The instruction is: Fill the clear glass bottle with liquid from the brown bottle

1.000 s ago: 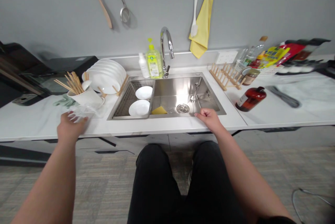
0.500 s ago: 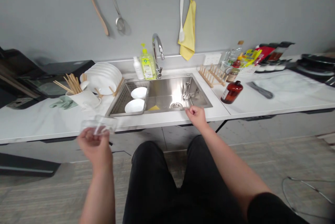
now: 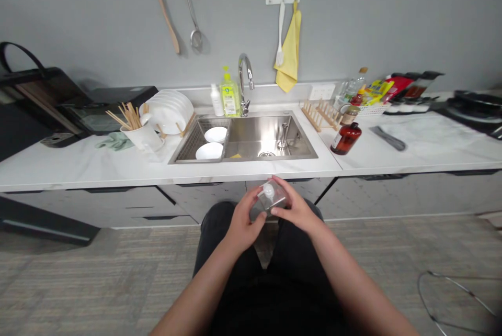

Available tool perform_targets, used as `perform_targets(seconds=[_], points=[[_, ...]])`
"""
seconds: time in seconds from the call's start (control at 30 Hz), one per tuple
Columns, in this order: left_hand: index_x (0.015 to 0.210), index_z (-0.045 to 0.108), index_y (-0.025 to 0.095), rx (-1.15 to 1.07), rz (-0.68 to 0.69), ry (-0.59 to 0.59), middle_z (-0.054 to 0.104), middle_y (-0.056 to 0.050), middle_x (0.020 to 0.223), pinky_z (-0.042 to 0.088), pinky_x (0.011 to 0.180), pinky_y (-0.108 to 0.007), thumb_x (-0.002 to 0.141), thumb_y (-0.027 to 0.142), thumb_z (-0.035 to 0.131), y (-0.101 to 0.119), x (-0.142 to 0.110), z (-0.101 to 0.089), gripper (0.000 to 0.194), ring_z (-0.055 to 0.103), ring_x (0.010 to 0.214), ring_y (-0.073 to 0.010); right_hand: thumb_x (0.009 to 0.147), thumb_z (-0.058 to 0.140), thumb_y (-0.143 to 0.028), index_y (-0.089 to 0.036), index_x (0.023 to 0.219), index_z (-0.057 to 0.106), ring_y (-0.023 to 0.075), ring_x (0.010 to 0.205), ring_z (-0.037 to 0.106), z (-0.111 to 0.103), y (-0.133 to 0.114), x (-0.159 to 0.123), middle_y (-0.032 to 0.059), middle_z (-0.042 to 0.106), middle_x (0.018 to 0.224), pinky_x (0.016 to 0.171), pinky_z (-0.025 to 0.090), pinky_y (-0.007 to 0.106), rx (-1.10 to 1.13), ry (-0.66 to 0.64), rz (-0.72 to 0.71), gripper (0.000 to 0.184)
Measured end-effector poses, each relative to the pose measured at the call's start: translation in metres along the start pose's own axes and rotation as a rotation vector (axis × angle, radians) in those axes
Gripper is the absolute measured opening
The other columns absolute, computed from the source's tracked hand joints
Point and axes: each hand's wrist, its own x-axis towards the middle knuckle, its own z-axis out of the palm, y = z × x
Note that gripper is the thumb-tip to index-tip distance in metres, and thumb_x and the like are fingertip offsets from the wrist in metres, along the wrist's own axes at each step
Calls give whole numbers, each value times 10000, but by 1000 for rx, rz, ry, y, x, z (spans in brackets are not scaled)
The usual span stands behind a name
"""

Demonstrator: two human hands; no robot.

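Head view: two bare hands, left hand [image 3: 243, 216] and right hand [image 3: 295, 206], closed around one clear plastic container [image 3: 272, 197] with a white knob on top, all fingers [image 3: 283, 185] curled snugly against its sides, over the lap and below the counter edge. At 12 o'clock, one steel sink [image 3: 270, 137] with two white bowls [image 3: 215, 135] in a wire rack [image 3: 186, 140]. At 11 o'clock, one stack of white plates [image 3: 168, 112] and one white cup [image 3: 143, 138] of wooden chopsticks. At 1 o'clock, one amber glass bottle [image 3: 345, 138], label too small to read. Also at 12 o'clock, one yellow dish soap bottle [image 3: 230, 96], writing likewise illegible.
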Motion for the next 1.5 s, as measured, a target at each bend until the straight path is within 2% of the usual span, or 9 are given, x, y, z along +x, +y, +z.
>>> perform_targets(seconds=[0.2, 0.47, 0.6, 0.7, 0.9, 1.1, 1.23, 1.4, 1.5], points=[[1587, 701, 414, -26, 58, -198, 605, -114, 1681, 453, 1385, -633, 1180, 420, 599, 32, 22, -25, 420, 566, 1609, -359, 745, 1108, -480, -320, 1470, 697, 338, 1204, 778, -3, -22, -10, 96, 786, 1363, 1044, 654, 456, -20, -44, 11, 848], [1472, 792, 346, -3, 144, -455, 760, -121, 1449, 550, 1253, -534, 1176, 431, 631, 68, 50, -48, 348, 684, 1410, -327, 730, 1110, -457, -276, 1295, 734, 275, 1033, 748, 8, -44, -12, 43, 769, 1170, 894, 620, 379, -107, -202, -1, 702], [1145, 822, 278, -27, 109, -267, 840, -123, 1233, 612, 1125, -525, 1047, 444, 846, 65, 39, -36, 194, 775, 1231, -322, 716, 1115, -458, -265, 1301, 738, 287, 1066, 752, 19, -47, -17, 54, 780, 1203, 944, 617, 399, -207, -128, -42, 722], [949, 695, 244, -45, -4, 7, 822, -78, 1020, 638, 1026, -480, 847, 393, 1020, 59, 27, -23, 372, 810, 1127, -317, 689, 1122, -447, -257, 1366, 734, 295, 1050, 765, 28, -46, -18, 67, 802, 1226, 945, 623, 418, -289, -68, -47, 803], [1628, 562, 285, -270, -62, -107, 797, -154, 1436, 490, 1319, -584, 959, 354, 909, 48, 19, -21, 757, 665, 1549, -370, 721, 1087, -440, -255, 1261, 745, 270, 958, 757, 30, -50, -16, 48, 807, 1127, 879, 621, 398, -288, -24, -33, 666], [1512, 645, 271, -232, -90, -4, 791, -85, 1239, 600, 1164, -490, 792, 350, 1053, 42, 31, -18, 831, 783, 1237, -321, 689, 1088, -388, -264, 1273, 751, 271, 930, 738, 30, -50, -13, 33, 801, 1084, 837, 597, 389, -358, 12, -26, 685], [1624, 646, 295, -264, -114, -175, 712, -154, 1609, 517, 1306, -526, 949, 364, 931, 44, 33, -21, 736, 682, 1512, -371, 703, 1071, -350, -262, 1297, 764, 253, 888, 733, 27, -47, -11, 19, 796, 1021, 817, 601, 376, -336, 40, -12, 674], [1585, 650, 269, -235, -162, -61, 833, -108, 1297, 568, 1236, -511, 917, 338, 959, 44, 38, -16, 739, 781, 1329, -323, 719, 1089, -402, -263, 1298, 775, 260, 931, 761, 24, -48, -12, 33, 826, 1106, 849, 622, 386, -320, 28, -1, 673], [1643, 598, 283, -236, -138, -129, 827, -115, 1363, 548, 1260, -523, 898, 338, 983, 50, 40, -13, 840, 748, 1404, -337, 723, 1083, -390, -271, 1305, 781, 259, 917, 754, 23, -49, -13, 31, 826, 1091, 849, 619, 392, -312, 26, -32, 666]])
